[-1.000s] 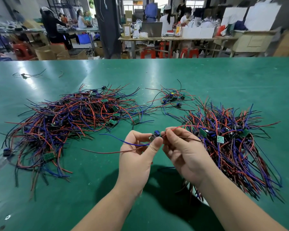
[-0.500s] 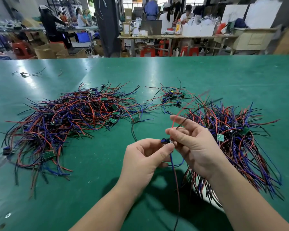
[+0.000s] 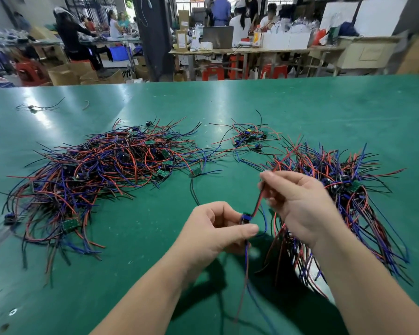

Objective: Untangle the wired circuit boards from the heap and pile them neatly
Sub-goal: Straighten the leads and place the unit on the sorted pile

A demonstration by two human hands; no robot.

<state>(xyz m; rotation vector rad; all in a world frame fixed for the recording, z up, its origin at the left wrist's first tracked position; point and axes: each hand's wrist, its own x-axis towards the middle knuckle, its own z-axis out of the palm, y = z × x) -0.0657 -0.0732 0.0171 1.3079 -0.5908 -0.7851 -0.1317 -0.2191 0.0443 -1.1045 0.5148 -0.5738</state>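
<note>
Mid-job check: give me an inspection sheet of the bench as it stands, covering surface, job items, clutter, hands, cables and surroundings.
Surface: green table, scuffed, glare at far left.
Job's things: tangled heap left; neater pile right; small cluster behind, between them; one circuit board in hand.
Clutter: stray wired piece and wire scrap, far left.
Grippers: left hand pinches the circuit board; right hand pinches its red wire.
Cables: blue and red hanging leads trail below the left hand.
Surroundings: people at workbenches, red stools, cardboard boxes beyond the table.
</note>
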